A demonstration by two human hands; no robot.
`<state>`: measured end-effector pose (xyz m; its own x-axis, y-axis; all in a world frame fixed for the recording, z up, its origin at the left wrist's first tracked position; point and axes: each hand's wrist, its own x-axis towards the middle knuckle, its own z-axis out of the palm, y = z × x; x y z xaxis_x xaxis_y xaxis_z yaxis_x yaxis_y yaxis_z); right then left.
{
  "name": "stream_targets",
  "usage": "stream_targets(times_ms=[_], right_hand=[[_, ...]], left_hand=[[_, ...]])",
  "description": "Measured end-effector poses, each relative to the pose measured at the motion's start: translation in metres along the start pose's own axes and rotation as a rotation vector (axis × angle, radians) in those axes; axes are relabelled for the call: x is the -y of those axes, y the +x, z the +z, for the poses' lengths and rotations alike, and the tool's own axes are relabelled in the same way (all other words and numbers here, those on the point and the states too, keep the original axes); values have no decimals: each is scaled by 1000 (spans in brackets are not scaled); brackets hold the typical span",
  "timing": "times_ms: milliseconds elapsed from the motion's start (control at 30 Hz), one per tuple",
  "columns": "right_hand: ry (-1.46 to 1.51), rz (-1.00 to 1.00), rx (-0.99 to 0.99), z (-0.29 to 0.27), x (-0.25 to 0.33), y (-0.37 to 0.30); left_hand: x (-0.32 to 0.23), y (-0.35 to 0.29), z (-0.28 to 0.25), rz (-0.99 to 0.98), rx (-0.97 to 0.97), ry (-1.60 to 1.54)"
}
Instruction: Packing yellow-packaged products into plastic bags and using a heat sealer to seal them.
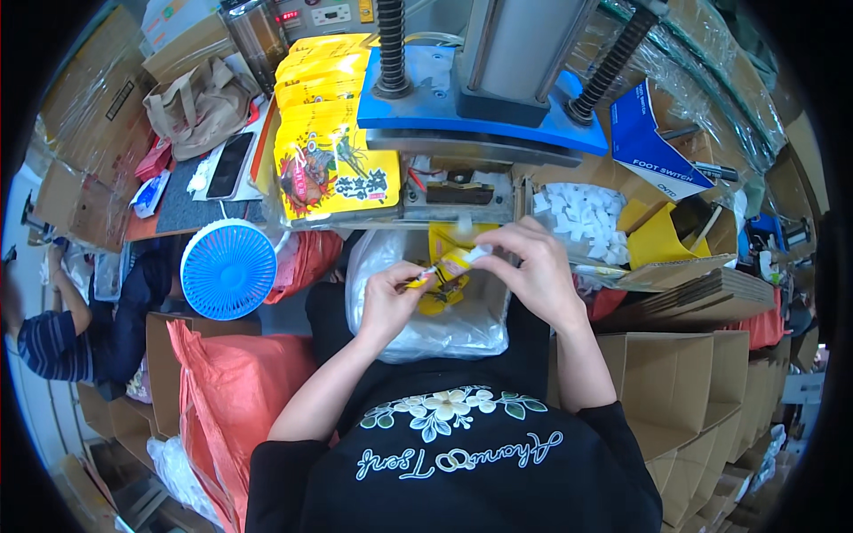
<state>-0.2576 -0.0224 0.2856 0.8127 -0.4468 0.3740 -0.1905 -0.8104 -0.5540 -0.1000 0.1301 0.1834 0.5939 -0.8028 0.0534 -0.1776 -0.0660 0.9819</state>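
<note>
My left hand [391, 302] pinches the edge of a small yellow printed pouch [451, 264] between thumb and fingers, held above my lap. Close by on the right, my right hand [538, 266] has thumb and forefinger closed on a small white piece [481, 252] at the pouch's end. What the white piece is cannot be made out. Beneath both hands, a container lined with clear plastic [369, 266] rests on my lap, with yellow pouches [440, 300] inside it. Fanned stacks of larger-looking yellow pouches [338, 169] lie on the bench at the far left.
A press with a blue plate [484, 111] and coiled springs stands straight ahead. Right of it is a tray of small white pieces [582, 218] and a blue carton [653, 142]. A blue fan [228, 269] stands left, above a red bag [231, 382]. Cardboard boxes [666, 373] fill the right.
</note>
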Motion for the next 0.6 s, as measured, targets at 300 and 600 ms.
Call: stream_targets(times_ms=[300, 600], right_hand=[[116, 309, -57, 10, -39, -3], [-211, 429, -334, -15, -107, -7]], left_hand=[[-10, 25, 18, -249, 157, -88], [-24, 77, 40, -486, 59, -743]])
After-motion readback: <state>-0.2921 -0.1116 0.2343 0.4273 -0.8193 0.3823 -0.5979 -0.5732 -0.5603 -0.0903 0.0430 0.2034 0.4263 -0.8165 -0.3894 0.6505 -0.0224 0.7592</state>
